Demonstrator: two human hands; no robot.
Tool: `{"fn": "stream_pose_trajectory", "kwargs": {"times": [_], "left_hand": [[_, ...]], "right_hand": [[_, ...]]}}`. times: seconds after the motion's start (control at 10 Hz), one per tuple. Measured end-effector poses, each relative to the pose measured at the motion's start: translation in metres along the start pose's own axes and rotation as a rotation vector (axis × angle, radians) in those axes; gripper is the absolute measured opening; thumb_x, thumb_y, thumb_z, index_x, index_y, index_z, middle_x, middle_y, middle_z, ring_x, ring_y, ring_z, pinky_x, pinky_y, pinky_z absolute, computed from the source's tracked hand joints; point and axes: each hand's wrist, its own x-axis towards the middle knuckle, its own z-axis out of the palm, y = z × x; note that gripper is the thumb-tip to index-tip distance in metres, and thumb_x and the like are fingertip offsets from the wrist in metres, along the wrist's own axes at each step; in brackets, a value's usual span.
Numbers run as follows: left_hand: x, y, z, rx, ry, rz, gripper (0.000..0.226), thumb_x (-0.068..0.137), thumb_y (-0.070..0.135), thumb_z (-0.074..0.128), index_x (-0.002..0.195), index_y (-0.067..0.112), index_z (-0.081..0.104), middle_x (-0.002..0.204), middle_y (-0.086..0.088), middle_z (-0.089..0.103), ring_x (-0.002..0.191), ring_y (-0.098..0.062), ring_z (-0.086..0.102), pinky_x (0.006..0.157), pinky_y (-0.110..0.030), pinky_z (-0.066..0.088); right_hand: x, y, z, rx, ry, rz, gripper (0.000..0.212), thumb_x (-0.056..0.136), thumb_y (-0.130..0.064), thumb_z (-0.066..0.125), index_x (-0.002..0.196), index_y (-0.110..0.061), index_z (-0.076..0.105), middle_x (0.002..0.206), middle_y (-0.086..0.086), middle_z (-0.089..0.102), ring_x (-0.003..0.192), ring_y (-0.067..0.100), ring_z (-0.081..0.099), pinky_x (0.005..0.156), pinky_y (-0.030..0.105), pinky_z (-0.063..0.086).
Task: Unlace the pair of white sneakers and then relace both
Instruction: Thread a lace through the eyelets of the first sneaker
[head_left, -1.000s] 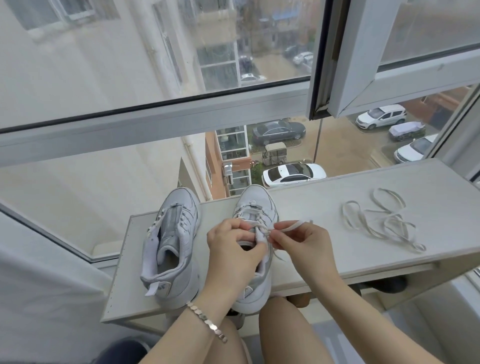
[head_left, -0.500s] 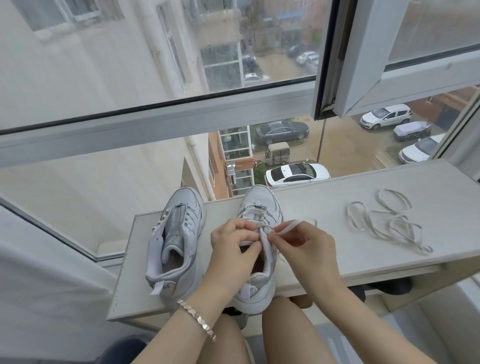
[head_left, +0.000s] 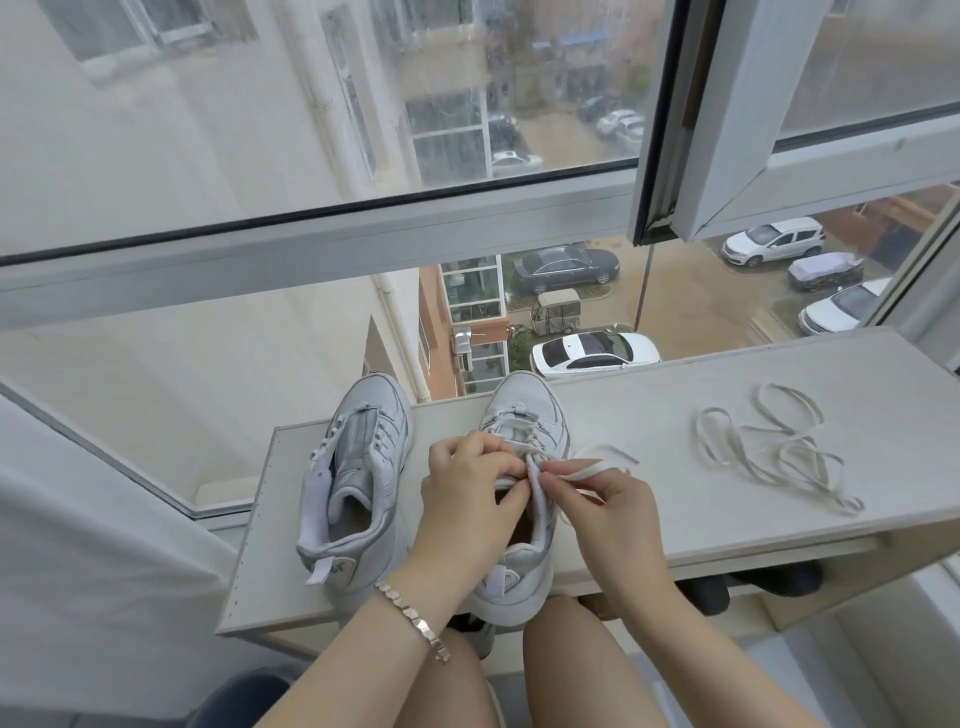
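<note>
Right hand (head_left: 608, 506): thumb and forefinger pinch the lace (head_left: 587, 470) right at the upper eyelets.
Left hand (head_left: 467, 488): fingers curled on the eyelet flap, holding the laced sneaker (head_left: 524, 410) steady on the shelf (head_left: 649, 405).
What changed: barely anything. There's a bit more slack trailing out to the right than a second ago.
Bare sneaker (head_left: 358, 467): just beside it, looks laceless.
Loose lace (head_left: 779, 457): tangled, well off to the right.
My take: one eyelet at a time. Can't tell if it's going in or coming out.
</note>
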Motion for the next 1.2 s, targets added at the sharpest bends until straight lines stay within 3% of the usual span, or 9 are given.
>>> {"fn": "stream_pose_trajectory", "kwargs": {"times": [0.2,0.4,0.6,0.7,0.8,0.9,1.0,1.1,1.2], "left_hand": [[-0.002,0.001,0.001,0.067,0.038,0.039,0.010,0.087,0.018,0.060,0.089,0.019,0.070,0.097,0.022,0.047,0.105,-0.010,0.030,0.091,-0.021,0.025],[0.000,-0.001,-0.002,-0.209,0.036,-0.013,0.017,0.084,-0.002,0.057,0.074,0.006,0.069,0.090,0.014,0.059,0.102,-0.010,0.051,0.096,-0.021,0.036],[0.007,0.000,-0.035,-0.823,0.192,-0.381,0.031,0.091,0.004,0.052,0.068,0.020,0.065,0.078,0.009,0.072,0.081,-0.005,0.063,0.076,-0.020,0.045],[0.007,0.004,-0.053,-1.555,0.111,-0.350,0.025,0.098,0.007,0.032,0.077,0.010,0.045,0.074,-0.011,0.070,0.082,-0.022,0.070,0.088,-0.037,0.050],[-0.003,0.004,-0.051,-1.036,-0.047,-0.384,0.030,0.101,0.012,0.029,0.073,0.013,0.038,0.055,-0.001,0.039,0.042,-0.009,0.038,0.050,-0.023,0.043],[-0.013,-0.012,-0.046,0.126,-0.199,0.007,0.021,0.101,0.024,0.030,0.080,0.020,0.032,0.061,0.004,0.043,0.054,-0.015,0.045,0.055,-0.030,0.031],[-0.020,-0.024,-0.063,0.703,-0.090,0.121,0.022,0.073,0.020,0.072,0.069,0.016,0.051,0.047,-0.006,0.053,0.043,-0.025,0.056,0.047,-0.029,0.044],[-0.017,-0.028,-0.076,0.826,-0.031,-0.032,0.007,0.077,0.019,0.063,0.080,0.014,0.061,0.066,-0.005,0.064,0.061,-0.020,0.063,0.055,-0.023,0.039],[-0.019,-0.029,-0.062,0.731,-0.040,-0.012,0.017,0.094,0.031,0.037,0.090,0.024,0.053,0.092,0.002,0.064,0.088,-0.022,0.061,0.069,-0.026,0.032]], "right_hand": [[-0.003,-0.003,-0.004,0.004,-0.084,0.106,0.025,0.068,-0.005,0.079,0.085,-0.021,0.069,0.086,-0.008,0.071,0.078,0.002,0.067,0.066,0.010,0.050],[-0.003,0.002,0.000,-0.166,-0.065,0.098,0.023,0.068,-0.006,0.076,0.085,-0.014,0.064,0.081,0.002,0.067,0.068,0.005,0.062,0.067,0.012,0.051],[0.004,0.010,0.000,-0.206,0.065,0.082,0.020,0.070,-0.007,0.071,0.087,-0.015,0.065,0.076,-0.005,0.067,0.064,-0.001,0.060,0.060,0.007,0.044],[0.004,0.012,0.006,-0.227,0.057,0.061,0.019,0.070,-0.011,0.068,0.083,-0.024,0.062,0.076,-0.006,0.064,0.063,0.000,0.059,0.057,0.008,0.043],[0.004,0.010,0.011,-0.237,0.060,0.014,0.025,0.070,-0.012,0.066,0.080,-0.033,0.058,0.076,-0.007,0.063,0.067,0.003,0.058,0.057,0.010,0.044],[0.007,0.010,0.008,-0.257,0.048,0.004,0.026,0.071,-0.013,0.067,0.087,-0.032,0.058,0.077,-0.009,0.063,0.069,0.003,0.058,0.057,0.010,0.042],[0.010,0.010,0.003,-0.262,0.047,0.011,0.032,0.072,-0.011,0.068,0.094,-0.031,0.056,0.078,-0.009,0.061,0.071,0.002,0.056,0.055,0.008,0.041],[0.009,0.010,0.004,-0.272,0.029,0.014,0.031,0.072,-0.010,0.068,0.096,-0.027,0.058,0.080,-0.006,0.062,0.075,0.008,0.058,0.059,0.013,0.043],[0.010,0.009,0.005,-0.295,0.002,0.032,0.027,0.073,-0.011,0.067,0.097,-0.023,0.062,0.082,-0.007,0.063,0.077,0.009,0.059,0.063,0.020,0.044]]}}
